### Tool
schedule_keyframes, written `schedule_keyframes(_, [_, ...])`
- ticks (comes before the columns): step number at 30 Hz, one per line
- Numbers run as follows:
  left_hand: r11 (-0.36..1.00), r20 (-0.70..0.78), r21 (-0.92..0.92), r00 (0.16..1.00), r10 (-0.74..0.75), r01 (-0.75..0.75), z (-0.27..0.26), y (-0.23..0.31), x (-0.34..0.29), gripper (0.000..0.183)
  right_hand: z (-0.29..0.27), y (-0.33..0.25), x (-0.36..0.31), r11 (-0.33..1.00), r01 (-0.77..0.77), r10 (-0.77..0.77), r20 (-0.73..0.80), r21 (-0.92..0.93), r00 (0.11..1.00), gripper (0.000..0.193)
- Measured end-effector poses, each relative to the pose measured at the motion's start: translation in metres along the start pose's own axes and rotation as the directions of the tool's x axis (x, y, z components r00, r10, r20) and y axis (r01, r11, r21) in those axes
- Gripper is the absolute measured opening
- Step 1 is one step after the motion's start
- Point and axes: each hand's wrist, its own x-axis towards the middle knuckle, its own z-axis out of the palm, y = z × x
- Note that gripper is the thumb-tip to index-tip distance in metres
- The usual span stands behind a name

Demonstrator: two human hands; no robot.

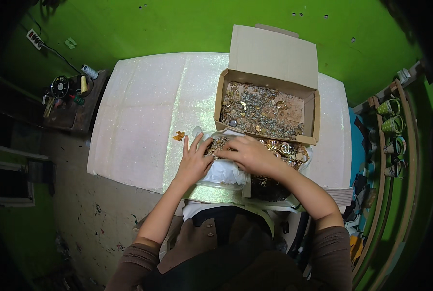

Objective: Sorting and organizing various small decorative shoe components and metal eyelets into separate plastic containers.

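Table (134, 106) stretches wide to my left; the box (317, 116) hems me in ahead. Shiny bits (218, 143) lie at my left fingers (186, 145) and right fingers (227, 154), grip impossible to tell.

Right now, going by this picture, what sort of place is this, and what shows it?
Probably a small craft workroom: what look like thread spools on a side table and an open cardboard box of small shiny pieces.
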Motion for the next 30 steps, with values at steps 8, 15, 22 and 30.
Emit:
schedule_keyframes(8, [0.998, -0.006, 0.062, 1.0, 0.011, -0.01, 0.002, -0.001, -0.001, 0.009, 0.045, -0.012, -0.02, 0.931, 0.359, -0.32, 0.329, -0.063, 0.888, 0.011])
schedule_keyframes(15, [0.998, -0.015, 0.059, 1.0, 0.009, -0.008, 0.005, -0.001, -0.002, 0.009, 0.058, -0.002, -0.019, 0.914, 0.403, -0.359, 0.363, -0.05, 0.86, 0.011])
schedule_keyframes(22, [0.999, -0.018, 0.053, 1.0, -0.004, 0.004, 0.006, -0.001, -0.003, 0.009, 0.067, -0.002, -0.016, 0.925, 0.376, -0.324, 0.426, -0.043, 0.845, 0.014])
schedule_keyframes(30, [0.999, -0.025, 0.038, 1.0, -0.006, 0.007, 0.002, 0.001, -0.001, 0.007, 0.064, 0.001, -0.016, 0.924, 0.383, -0.35, 0.412, 0.003, 0.841, 0.011])
